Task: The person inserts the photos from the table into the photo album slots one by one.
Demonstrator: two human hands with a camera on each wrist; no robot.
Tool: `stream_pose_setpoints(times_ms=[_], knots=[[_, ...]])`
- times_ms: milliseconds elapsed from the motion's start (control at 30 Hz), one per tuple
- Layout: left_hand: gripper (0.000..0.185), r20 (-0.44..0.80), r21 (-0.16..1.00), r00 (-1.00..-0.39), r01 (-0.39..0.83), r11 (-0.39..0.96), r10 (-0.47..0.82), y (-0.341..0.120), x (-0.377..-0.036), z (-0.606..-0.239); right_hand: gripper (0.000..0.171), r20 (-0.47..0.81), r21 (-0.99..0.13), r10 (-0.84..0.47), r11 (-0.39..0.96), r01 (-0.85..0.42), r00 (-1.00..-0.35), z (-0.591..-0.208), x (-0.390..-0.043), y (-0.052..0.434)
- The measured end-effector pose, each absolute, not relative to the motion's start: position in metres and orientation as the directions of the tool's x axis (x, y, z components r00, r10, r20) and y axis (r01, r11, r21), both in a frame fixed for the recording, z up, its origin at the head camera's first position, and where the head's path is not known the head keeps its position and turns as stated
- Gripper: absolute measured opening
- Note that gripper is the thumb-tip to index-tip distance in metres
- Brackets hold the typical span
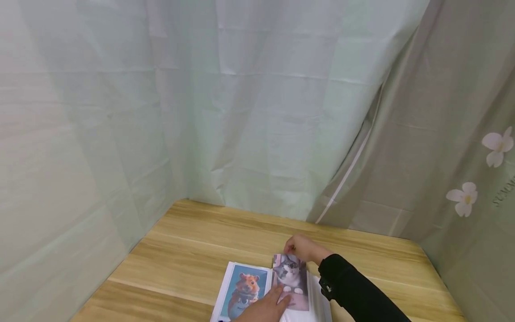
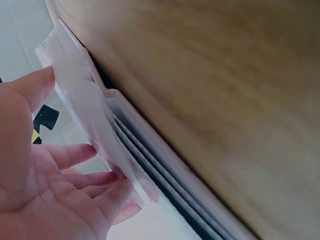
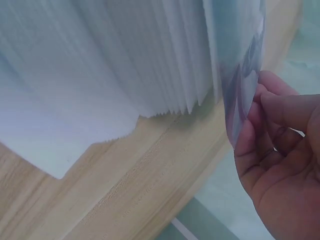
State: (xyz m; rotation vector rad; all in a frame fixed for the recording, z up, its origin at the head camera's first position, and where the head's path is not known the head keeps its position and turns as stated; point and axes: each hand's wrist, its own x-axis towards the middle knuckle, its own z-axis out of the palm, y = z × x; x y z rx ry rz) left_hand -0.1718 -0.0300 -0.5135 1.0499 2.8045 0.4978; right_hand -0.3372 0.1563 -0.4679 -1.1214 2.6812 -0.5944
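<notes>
An open photo album (image 1: 299,315) with clear sleeve pages lies on the table. Its left page shows a hamster picture (image 1: 247,286). Over the right page lies a cat photo (image 1: 292,277), its top end sticking out beyond the album's far edge. My right hand (image 1: 303,248) pinches the photo's top edge between thumb and fingers; in the right wrist view the right hand (image 3: 285,145) holds the card's glossy end. My left hand (image 1: 263,308) rests across the album's middle, fingertips on the photo's lower part. In the left wrist view the left hand's (image 2: 65,180) fingers lie against the clear pages.
The wood-grain table (image 1: 181,255) extends around the album. Pale curtains (image 1: 257,112) hang along the back and left, and a curtain with printed flowers (image 1: 462,199) hangs at the right. A stack of album pages (image 3: 125,60) fans out beside the right hand.
</notes>
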Motion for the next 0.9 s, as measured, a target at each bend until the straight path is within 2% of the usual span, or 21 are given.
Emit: stream_pose_setpoints(times_ms=[300,533,667,900], knots=[[0.079,0.052,0.299,-0.74,0.652,0.697,0.671,-0.0309,-0.1717,-0.5137,0.017,-0.06,-0.466,-0.661,0.681,-0.564,-0.748,-0.4706,-0.3373,0.1526],[0.079,0.047,0.323,-0.758,0.628,0.708,0.65,-0.0309,-0.172,-0.5118,0.019,-0.072,-0.461,-0.688,0.665,-0.588,-0.722,-0.4689,-0.3358,0.1514],[0.079,0.073,0.291,-0.752,0.644,0.707,0.655,-0.0306,-0.1725,-0.5131,0.02,-0.104,-0.487,-0.686,0.666,-0.565,-0.72,-0.4649,-0.3331,0.1503],[0.081,0.075,0.289,-0.747,0.651,0.702,0.661,-0.0294,-0.1713,-0.5145,0.021,-0.132,-0.532,-0.729,0.624,-0.572,-0.672,-0.4639,-0.3303,0.1488]])
